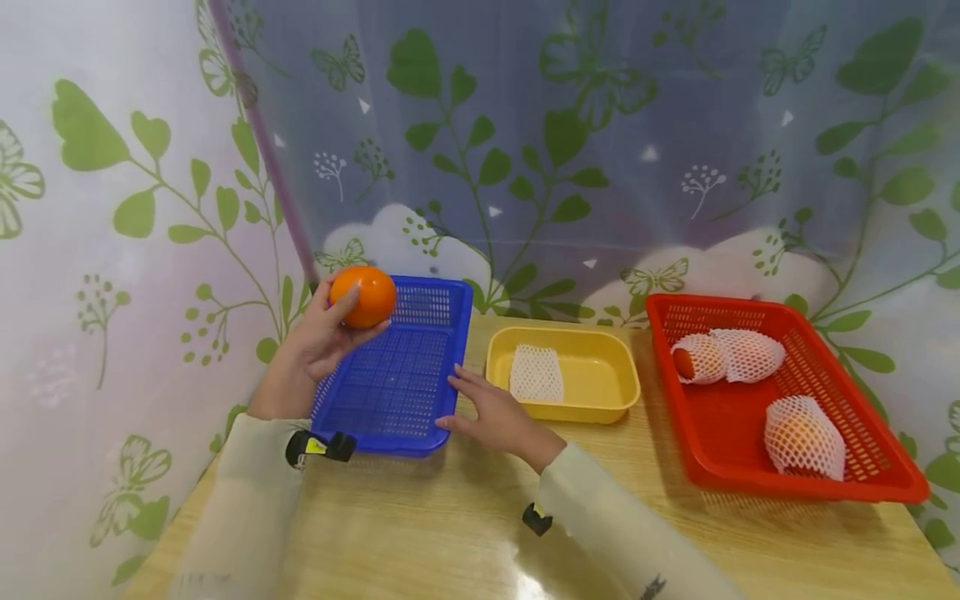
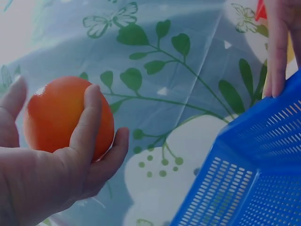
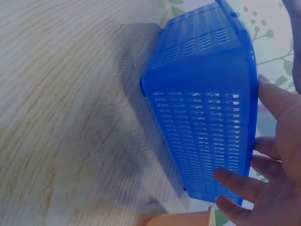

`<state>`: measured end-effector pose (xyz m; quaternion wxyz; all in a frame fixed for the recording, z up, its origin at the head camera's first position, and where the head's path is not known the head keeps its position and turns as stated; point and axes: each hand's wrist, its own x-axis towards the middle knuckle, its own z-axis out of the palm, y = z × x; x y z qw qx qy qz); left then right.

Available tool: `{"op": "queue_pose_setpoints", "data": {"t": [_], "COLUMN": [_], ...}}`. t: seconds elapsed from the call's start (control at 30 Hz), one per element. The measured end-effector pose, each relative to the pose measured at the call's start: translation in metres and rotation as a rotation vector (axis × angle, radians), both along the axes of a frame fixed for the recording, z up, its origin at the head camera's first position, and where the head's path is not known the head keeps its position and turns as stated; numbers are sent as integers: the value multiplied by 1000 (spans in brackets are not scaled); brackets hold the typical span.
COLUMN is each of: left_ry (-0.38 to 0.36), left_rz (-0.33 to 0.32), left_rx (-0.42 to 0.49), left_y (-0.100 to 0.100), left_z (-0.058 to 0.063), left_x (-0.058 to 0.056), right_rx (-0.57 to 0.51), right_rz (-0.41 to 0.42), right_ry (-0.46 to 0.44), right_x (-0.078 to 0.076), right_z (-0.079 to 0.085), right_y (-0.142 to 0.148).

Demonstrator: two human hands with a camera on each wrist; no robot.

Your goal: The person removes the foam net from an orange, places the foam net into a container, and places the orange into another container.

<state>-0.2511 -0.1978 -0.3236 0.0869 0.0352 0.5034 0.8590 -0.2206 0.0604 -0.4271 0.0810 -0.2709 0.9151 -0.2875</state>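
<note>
My left hand [image 1: 315, 337] grips a smooth, glossy orange [image 1: 375, 296] above the left part of the blue plastic basket [image 1: 447, 367]. In the left wrist view, fingers curl round the orange [image 2: 61, 117] from below and the side. My right hand [image 1: 498, 412] touches the right side of the basket, its fingers fairly straight. Seen from the right wrist, some fingertips rest against the perforated wall of the blue basket [image 3: 200, 87] and the thumb lies at its rim. Only bare mesh shows inside that basket.
A yellow tray [image 1: 600, 411] holding a white foam net [image 1: 536, 373] stands right of the blue basket. Further right, a red basket [image 1: 705, 471] contains fruits in white foam nets, one of them a netted fruit [image 1: 804, 437] near its front. A patterned curtain [image 1: 480, 167] hangs behind the wooden table [image 1: 420, 525].
</note>
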Motion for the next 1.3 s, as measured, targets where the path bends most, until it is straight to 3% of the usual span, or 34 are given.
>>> {"op": "queue_pose_setpoints", "data": {"t": [0.07,0.2,0.37,0.63,0.8,0.93,1.03,1.17,1.3], "left_ry": [-43,-131,-188,-113,-106,-92,-46,21,29], "left_rz": [-16,-15,42,126,202,215,239,250,183], "left_rx": [114,243,186,-158,-349,-478,-724,-1160,-1406], "left_y": [-3,-5,1,11,15,16,14,8,4], "left_z": [-1,3,11,11,2,-9,-18,-33,-50], "left_x": [-6,-17,-32,-55,-71,-82,-86,-90,-93], "right_rx": [3,4,-5,-9,-14,-14,-15,-18,-6], "right_rz": [-1,-3,-7,-6,-3,-1,4,7,6], "right_ry": [-2,0,10,-10,-11,-16,-33,-26,-17], "right_x": [0,1,1,2,1,0,0,0,0], "right_z": [-1,-1,1,0,3,5,5,4,3], "right_y": [0,1,2,3,3,2,2,1,1]}}
